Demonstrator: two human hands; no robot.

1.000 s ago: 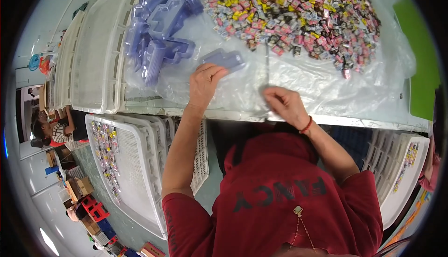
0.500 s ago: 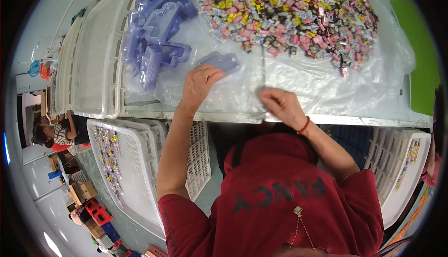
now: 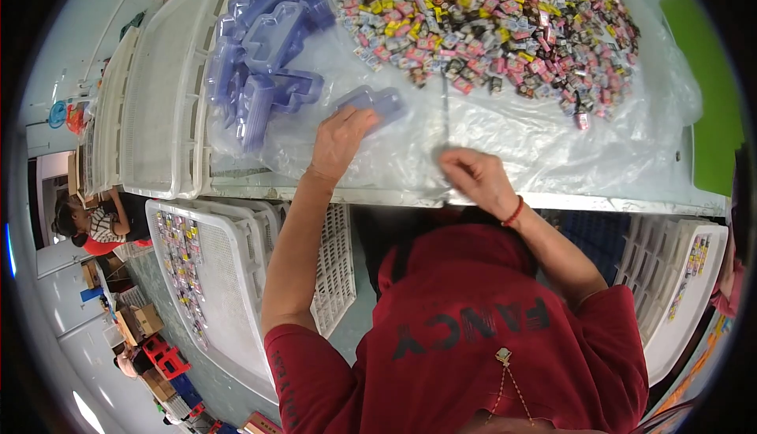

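My left hand (image 3: 341, 141) is closed on the near edge of a clear bluish plastic tray (image 3: 386, 106) with moulded hollows, which lies on the plastic-covered table (image 3: 536, 146). My right hand (image 3: 479, 179) hovers at the table's front edge, fingers curled together. A dark blur shows at its fingertips; what they pinch, if anything, I cannot make out. Just beyond that hand a thin dark line runs away across the tabletop. Farther back spreads a large heap of small pink, yellow, black and white pieces (image 3: 489, 24). A pile of similar bluish plastic trays (image 3: 272, 40) sits to the left.
White mesh trays (image 3: 169, 95) stand stacked left of the table. Below them, another white tray (image 3: 229, 276) carries rows of small pieces, as does one at the right (image 3: 670, 331). A green panel (image 3: 698, 87) borders the right side. Another person (image 3: 102, 221) sits at the far left.
My left hand has shifted slightly to the right over the plastic tray. My right hand stays almost where it was.
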